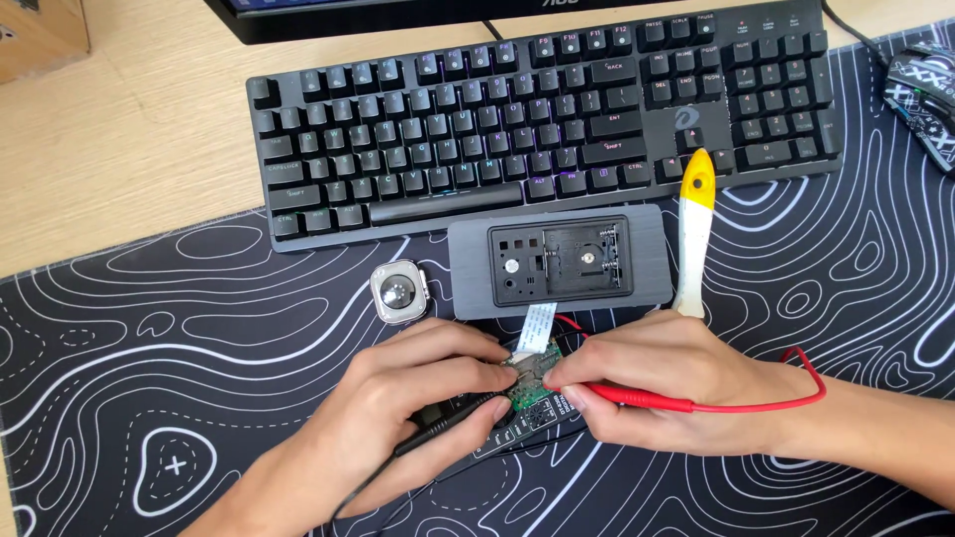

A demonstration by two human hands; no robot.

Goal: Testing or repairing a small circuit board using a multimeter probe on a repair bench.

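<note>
My left hand [398, 408] grips a black test probe [443, 423] with its tip on a small green circuit board [532, 383]. In my right hand [662, 383] is a red test probe [637, 398], its tip touching the same board from the right; a red wire [796, 393] loops away from it. The board lies on a black strip [517, 433] on the patterned desk mat. A white ribbon cable [537, 328] joins the board to a grey rectangular device [557, 264] with an open black recess, just beyond my hands.
A black keyboard [547, 119] lies across the back. A white-handled tool with a yellow end [693, 234] rests right of the grey device. A small silver watch case [400, 291] sits to its left. A patterned mouse [925, 89] is at far right, a monitor base [398, 12] at top.
</note>
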